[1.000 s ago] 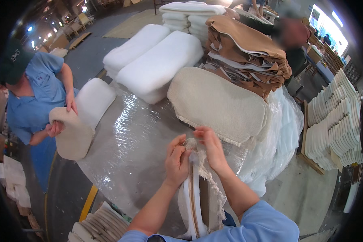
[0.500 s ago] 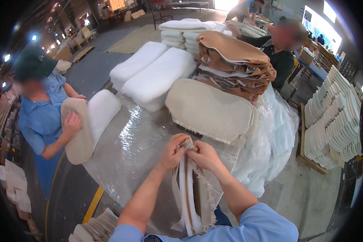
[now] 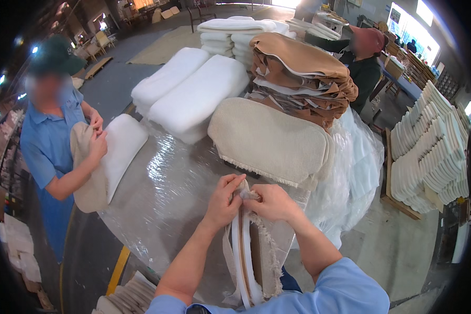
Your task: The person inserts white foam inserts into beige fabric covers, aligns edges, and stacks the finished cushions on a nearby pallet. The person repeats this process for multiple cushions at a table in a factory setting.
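Observation:
A cushion stands on edge against my body, with a white padded core (image 3: pixel 240 261) and a beige fabric cover (image 3: pixel 271 256) around it. The cover has frayed edges, and a brown strip runs along the core. At the cushion's far end my left hand (image 3: pixel 224 204) pinches the bunched cover from the left. My right hand (image 3: pixel 272 203) is closed on the same bunched fabric from the right. The fingertips of both hands nearly meet there. Just beyond them lies a stack of beige fabric covers (image 3: pixel 269 141) with a fringed near edge.
Plastic film covers the table (image 3: pixel 167 209). White padding slabs (image 3: pixel 199 99) and a tall brown fabric pile (image 3: pixel 303 68) stand farther back. To the left a co-worker (image 3: pixel 52 131) handles a beige cover and white pad. Stacked cushions (image 3: pixel 429 146) stand at the right; another person (image 3: pixel 361 57) is behind the pile.
My hands stay at the cushion's end, the right fingers shifting slightly on the fabric. The co-worker at left has brought both hands together at the cover's edge. The view has shifted slightly.

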Tool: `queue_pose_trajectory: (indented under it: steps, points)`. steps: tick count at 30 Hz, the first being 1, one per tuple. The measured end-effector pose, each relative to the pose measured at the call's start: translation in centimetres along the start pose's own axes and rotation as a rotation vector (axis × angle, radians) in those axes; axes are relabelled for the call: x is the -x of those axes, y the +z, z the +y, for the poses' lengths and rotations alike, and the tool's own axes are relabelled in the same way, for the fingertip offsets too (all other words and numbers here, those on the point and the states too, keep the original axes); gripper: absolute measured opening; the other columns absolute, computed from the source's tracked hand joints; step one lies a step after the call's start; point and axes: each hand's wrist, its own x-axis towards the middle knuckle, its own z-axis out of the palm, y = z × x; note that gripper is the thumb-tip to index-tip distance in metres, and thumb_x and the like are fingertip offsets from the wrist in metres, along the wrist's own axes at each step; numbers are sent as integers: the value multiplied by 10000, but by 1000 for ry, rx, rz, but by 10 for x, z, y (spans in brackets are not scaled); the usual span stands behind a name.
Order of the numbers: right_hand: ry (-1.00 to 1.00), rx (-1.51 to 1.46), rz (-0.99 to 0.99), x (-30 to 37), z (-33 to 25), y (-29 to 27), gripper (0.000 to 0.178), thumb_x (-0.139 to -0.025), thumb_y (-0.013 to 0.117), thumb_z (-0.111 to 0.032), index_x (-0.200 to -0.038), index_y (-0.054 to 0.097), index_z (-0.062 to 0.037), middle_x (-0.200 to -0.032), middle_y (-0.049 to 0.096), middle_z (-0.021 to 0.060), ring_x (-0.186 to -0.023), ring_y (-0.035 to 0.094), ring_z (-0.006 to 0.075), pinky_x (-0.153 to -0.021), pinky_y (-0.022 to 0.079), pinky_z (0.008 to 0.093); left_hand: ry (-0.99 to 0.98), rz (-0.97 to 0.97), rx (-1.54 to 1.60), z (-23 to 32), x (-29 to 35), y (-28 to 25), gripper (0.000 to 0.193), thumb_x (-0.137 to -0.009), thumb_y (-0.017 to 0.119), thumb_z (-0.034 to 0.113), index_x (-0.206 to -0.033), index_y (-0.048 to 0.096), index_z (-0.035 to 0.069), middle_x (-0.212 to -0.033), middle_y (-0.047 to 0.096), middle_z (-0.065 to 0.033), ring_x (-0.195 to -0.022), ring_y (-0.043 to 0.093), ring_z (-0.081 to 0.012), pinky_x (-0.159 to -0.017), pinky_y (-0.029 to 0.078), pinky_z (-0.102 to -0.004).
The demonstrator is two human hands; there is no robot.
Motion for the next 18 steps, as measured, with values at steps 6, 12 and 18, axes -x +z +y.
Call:
queue_pose_trajectory:
  steps: [6, 12, 18]
  points:
    - [17, 31, -38, -9, 6, -7, 418, -904, 713, -376, -865, 741, 40, -820, 730, 262, -826, 734, 450, -774, 569, 513, 4, -24, 194, -9, -6, -3, 582, -870, 558, -38, -1441, 659, 10, -1394, 620, -143, -1296, 609, -257, -1145, 456, -363]
    - [1, 67, -21, -15, 14, -1, 432, -919, 688, -387, -871, 749, 39, -836, 736, 268, -841, 735, 462, -789, 570, 528, -60, -66, 407, -12, -10, -6, 548, -877, 540, -6, -1409, 668, 15, -1366, 642, -152, -1283, 615, -256, -1135, 462, -356]
    - [-76, 135, -18, -16, 15, 7, 361, -971, 630, -323, -916, 723, 21, -862, 736, 258, -848, 729, 460, -791, 567, 552, -38, -19, 296, -4, -10, -7, 442, -889, 569, -26, -1313, 688, 15, -1305, 689, -143, -1207, 669, -254, -1066, 515, -361]
